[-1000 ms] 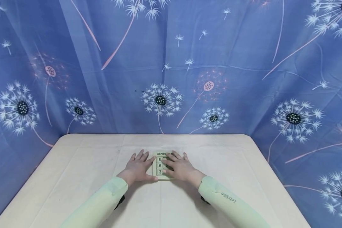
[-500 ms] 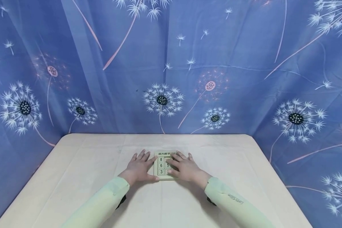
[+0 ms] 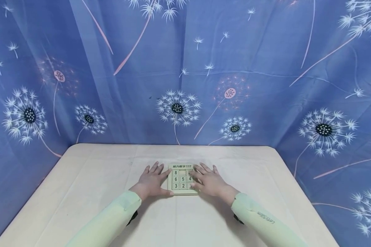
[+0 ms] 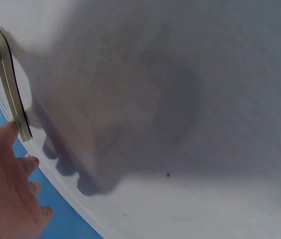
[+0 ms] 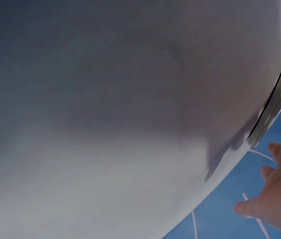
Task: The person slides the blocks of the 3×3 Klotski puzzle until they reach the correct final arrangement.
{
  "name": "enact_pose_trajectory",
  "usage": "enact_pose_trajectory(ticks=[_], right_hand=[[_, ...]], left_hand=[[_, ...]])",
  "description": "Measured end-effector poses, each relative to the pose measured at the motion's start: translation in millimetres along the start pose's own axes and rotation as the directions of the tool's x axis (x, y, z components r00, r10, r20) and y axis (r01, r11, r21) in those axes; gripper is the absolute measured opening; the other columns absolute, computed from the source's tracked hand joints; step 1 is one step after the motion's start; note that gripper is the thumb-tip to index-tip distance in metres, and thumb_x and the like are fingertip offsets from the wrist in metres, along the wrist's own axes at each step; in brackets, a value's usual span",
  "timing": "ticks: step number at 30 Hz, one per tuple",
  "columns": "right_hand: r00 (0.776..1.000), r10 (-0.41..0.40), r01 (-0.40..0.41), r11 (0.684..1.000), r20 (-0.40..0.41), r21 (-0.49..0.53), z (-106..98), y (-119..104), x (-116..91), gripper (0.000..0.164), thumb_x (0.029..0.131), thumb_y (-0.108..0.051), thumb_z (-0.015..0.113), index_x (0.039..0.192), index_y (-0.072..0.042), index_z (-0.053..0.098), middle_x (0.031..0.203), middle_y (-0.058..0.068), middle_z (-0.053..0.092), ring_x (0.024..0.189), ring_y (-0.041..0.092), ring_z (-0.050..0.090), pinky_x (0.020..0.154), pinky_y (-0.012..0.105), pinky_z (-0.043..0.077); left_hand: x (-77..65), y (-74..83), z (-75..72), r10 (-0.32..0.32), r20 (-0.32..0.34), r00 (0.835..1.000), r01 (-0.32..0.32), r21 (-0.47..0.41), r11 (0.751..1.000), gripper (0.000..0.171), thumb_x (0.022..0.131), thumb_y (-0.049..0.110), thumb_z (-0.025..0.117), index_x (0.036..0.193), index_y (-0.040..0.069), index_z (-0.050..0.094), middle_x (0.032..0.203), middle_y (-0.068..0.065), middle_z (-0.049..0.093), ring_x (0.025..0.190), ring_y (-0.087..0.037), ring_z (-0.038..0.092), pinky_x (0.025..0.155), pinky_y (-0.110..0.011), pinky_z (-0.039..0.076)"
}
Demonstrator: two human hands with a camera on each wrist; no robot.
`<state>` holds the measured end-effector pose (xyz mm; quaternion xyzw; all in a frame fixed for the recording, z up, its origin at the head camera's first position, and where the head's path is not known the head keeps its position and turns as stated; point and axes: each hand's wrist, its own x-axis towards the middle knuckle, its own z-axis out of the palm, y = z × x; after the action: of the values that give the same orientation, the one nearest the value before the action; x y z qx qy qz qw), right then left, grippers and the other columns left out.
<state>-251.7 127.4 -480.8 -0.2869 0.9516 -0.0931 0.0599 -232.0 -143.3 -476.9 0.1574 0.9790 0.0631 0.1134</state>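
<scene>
A pale green sliding number puzzle [image 3: 182, 166] lies flat on the table. Its tiles 8, 6, 5, 4, 3 and 2 can be read, and a gap shows in the top row. At the puzzle's left edge my left hand [image 3: 150, 181] rests with index finger and thumb touching the frame, fingers spread. My right hand [image 3: 211, 182] reaches over the right column, its spread fingers hiding parts of the tiles there; whether they touch is unclear. In the left wrist view the puzzle's side [image 4: 12, 89] stands next to the fingers; in the right wrist view its edge [image 5: 275, 104] is at far right.
A cream cloth covers the table [image 3: 96, 171], which has rounded far corners. Blue curtains [image 3: 126, 103] with a dandelion print hang behind and on both sides. Pale green sleeves [image 3: 108, 219] cover both forearms.
My right hand has shifted right across the puzzle, uncovering the middle column, the 4 and the gap in the top row. The left hand keeps its place at the left edge.
</scene>
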Motion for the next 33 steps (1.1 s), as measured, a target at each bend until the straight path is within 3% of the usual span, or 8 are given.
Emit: enact_pose_trajectory(ticks=[13, 33], right_hand=[[1.0, 0.001, -0.001, 1.0, 0.006, -0.004, 1.8, 4.4, -4.7, 0.057, 0.104, -0.053, 0.048, 0.153, -0.025, 0.048, 0.168, 0.008, 0.035, 0.159, 0.039, 0.024, 0.121, 0.079, 0.015], [1.0, 0.015, -0.015, 0.999, -0.007, 0.03, 4.3, 1.2, -0.8, 0.056, 0.104, -0.053, 0.048, 0.153, -0.025, 0.05, 0.168, 0.007, 0.035, 0.159, 0.039, 0.025, 0.122, 0.078, 0.016]], left_hand=[[-5.4, 0.0, -1.8, 0.009, -0.003, 1.0, -0.009, -0.018, 1.0, 0.099, 0.081, 0.073, 0.069, 0.16, 0.023, 0.036, 0.17, -0.016, 0.028, 0.161, -0.039, 0.016, 0.131, -0.061, 0.015], [1.0, 0.9, -1.2, 0.009, 0.005, 1.0, -0.009, 0.019, 1.0, 0.1, 0.082, 0.075, 0.067, 0.161, 0.024, 0.034, 0.17, -0.015, 0.028, 0.161, -0.038, 0.015, 0.131, -0.06, 0.015]])
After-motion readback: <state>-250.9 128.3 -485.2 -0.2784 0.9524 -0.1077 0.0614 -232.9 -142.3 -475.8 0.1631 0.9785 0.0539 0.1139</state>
